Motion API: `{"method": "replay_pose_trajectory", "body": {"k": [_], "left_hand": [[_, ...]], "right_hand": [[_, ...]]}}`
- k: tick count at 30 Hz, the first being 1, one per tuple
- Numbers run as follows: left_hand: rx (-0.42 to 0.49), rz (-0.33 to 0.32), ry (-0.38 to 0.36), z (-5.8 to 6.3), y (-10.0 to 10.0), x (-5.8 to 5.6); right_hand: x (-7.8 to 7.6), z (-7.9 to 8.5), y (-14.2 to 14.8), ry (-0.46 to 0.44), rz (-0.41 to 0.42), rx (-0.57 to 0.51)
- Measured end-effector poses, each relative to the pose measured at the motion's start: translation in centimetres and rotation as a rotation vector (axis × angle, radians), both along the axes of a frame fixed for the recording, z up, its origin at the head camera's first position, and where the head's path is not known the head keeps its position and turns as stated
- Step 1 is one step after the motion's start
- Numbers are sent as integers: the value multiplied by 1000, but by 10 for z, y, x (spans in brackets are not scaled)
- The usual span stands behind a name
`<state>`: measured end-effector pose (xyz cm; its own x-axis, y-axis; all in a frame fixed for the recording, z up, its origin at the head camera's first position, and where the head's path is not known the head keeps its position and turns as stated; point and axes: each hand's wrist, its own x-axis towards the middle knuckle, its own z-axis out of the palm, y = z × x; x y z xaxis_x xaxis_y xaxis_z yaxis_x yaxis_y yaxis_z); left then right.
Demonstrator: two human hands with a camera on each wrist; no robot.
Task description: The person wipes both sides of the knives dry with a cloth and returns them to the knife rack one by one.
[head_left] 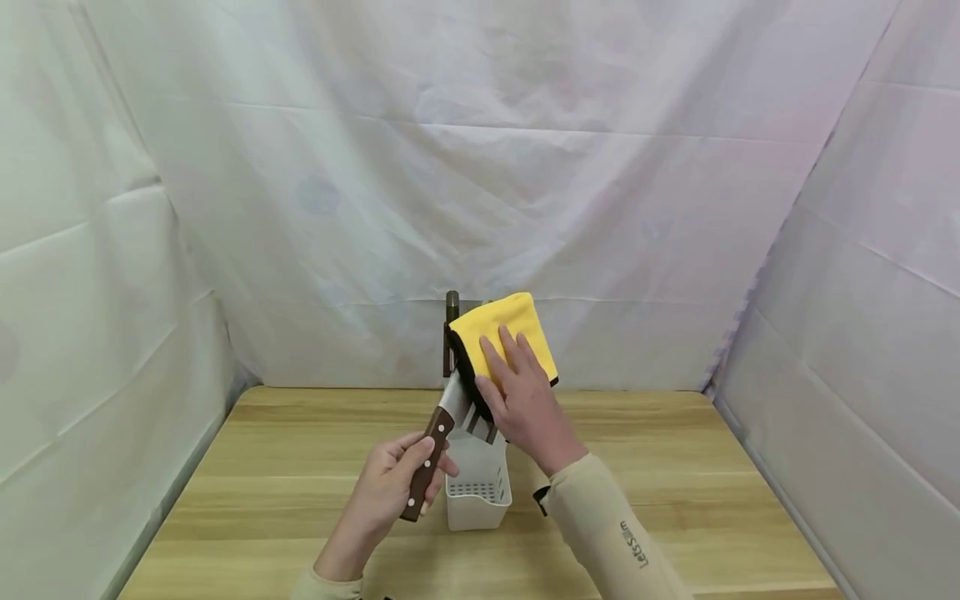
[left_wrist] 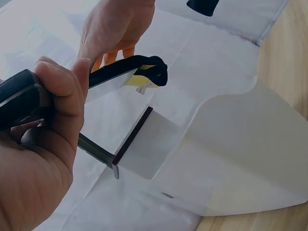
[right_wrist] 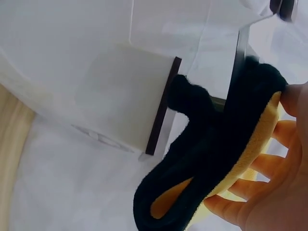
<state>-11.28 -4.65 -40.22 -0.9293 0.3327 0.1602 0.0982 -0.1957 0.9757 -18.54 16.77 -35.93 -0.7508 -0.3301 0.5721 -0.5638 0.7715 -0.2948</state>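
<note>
My left hand (head_left: 390, 479) grips a kitchen knife by its dark brown riveted handle (head_left: 429, 462). Its blade (head_left: 455, 398) slants up and away, partly covered by a folded cloth (head_left: 498, 321), yellow outside and black on the blade side. My right hand (head_left: 525, 400) lies on the yellow face with fingers spread and extended, pressing the cloth against the blade. In the right wrist view, the black side (right_wrist: 207, 139) curls into a loose fold and the fingers (right_wrist: 267, 166) rest along the yellow side.
Just below the knife stands a white holder (head_left: 476, 512) with a perforated front basket on the wood-grain table (head_left: 637, 517). Dark upright handles (head_left: 452, 307) show behind the cloth. White curtains (head_left: 480, 167) enclose the back and sides.
</note>
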Motion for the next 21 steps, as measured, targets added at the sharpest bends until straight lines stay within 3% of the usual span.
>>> {"method": "replay_pose_trajectory", "body": {"k": [8, 14, 21], "left_hand": [[-17, -47, 31, -2, -5, -7], [-31, -48, 62, -2, -6, -10], [-35, -26, 49, -4, -7, -9]], "right_hand": [[12, -10, -10, 39, 16, 12], [20, -17, -14, 125, 34, 15], [24, -24, -15, 137, 41, 19]]}}
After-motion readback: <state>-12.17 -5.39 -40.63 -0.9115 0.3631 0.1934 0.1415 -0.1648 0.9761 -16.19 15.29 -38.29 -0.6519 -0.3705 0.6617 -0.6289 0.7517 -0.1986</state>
